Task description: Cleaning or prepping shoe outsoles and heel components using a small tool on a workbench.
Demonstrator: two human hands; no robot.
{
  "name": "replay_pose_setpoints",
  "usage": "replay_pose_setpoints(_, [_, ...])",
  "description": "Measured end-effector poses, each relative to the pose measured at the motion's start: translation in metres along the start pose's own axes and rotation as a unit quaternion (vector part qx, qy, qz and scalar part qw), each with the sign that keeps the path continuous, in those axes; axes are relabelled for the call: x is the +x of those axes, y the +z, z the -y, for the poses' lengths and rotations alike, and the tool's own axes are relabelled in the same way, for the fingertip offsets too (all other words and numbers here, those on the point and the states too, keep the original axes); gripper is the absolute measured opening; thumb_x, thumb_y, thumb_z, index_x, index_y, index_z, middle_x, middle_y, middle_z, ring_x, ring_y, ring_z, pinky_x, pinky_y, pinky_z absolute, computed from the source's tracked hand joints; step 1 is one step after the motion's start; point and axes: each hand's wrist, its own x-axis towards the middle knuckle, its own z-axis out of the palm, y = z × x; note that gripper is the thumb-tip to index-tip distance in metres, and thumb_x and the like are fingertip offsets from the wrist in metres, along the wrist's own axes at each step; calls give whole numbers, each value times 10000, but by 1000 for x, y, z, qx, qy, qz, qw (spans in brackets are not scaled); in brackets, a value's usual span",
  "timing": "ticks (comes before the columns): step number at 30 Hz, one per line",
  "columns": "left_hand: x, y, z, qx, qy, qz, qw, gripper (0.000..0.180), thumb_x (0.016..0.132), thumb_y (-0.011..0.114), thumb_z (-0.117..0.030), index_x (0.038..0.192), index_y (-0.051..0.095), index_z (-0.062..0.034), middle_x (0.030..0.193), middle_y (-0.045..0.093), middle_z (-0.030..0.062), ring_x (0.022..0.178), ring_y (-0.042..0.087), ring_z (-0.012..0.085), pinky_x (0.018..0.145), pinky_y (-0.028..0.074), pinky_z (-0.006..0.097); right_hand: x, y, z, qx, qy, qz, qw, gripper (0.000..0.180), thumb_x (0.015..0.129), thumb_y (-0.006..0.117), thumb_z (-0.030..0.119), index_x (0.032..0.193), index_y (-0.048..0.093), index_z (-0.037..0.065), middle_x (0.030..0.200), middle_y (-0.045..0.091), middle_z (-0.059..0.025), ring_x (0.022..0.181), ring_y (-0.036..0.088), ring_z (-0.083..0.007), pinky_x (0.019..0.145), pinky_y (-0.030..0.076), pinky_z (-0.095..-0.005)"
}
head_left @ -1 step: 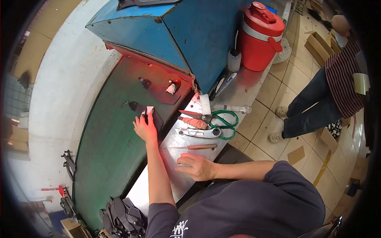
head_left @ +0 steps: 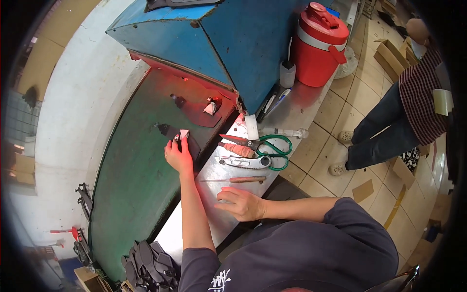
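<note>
On the green belt surface (head_left: 127, 194), my left hand (head_left: 178, 158) has its fingertips closed at a small black part with a pale pink-lit tab (head_left: 184, 133). Part of the piece is hidden by the fingers. A similar black part with a white tab (head_left: 210, 108) lies farther off under red light. My right hand (head_left: 242, 204) hangs over the metal ledge (head_left: 214, 187), its fingers loosely bent and apart, with nothing visible in them. Nearest to it is a thin pick with a brown handle (head_left: 247, 180).
Green-handled scissors (head_left: 275, 146), a grey-handled cutter (head_left: 245, 162) and a syringe (head_left: 284, 132) lie on the ledge. Behind are a blue metal hood (head_left: 248, 44) and a red cooler jug (head_left: 318, 48). Black parts (head_left: 150, 265) are piled near left. Another person (head_left: 389, 121) stands at right.
The fingers of my left hand have drawn slightly closer together around the part. My right hand and the tools have stayed where they were.
</note>
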Motion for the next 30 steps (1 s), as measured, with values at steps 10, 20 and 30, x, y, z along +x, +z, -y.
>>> replay_pose_setpoints(10, [33,-48,45,-356,-232,-162,891,263,751,746,-19,1010,715,-46,1056,532,59,889,582,153,790,509,284,2,2,4,-4,3,-38,999,285,709,597,9,989,641,43,1027,543,-112,941,567,-298,809,484,-365])
replay_pose_setpoints(20, [-28,-73,128,-516,-377,-26,769,297,744,742,35,1035,716,-20,922,678,49,825,624,113,774,494,229,11,6,9,-22,-7,-20,1000,316,681,607,-36,988,644,27,982,561,-127,906,567,-309,792,478,-376])
replay_pose_setpoints(30, [-42,-113,103,-573,-419,-17,704,404,696,706,136,1085,673,35,955,682,74,821,638,145,739,516,252,18,2,24,-5,24,-19,1000,276,721,612,-39,988,643,27,965,581,-117,889,571,-283,788,473,-360])
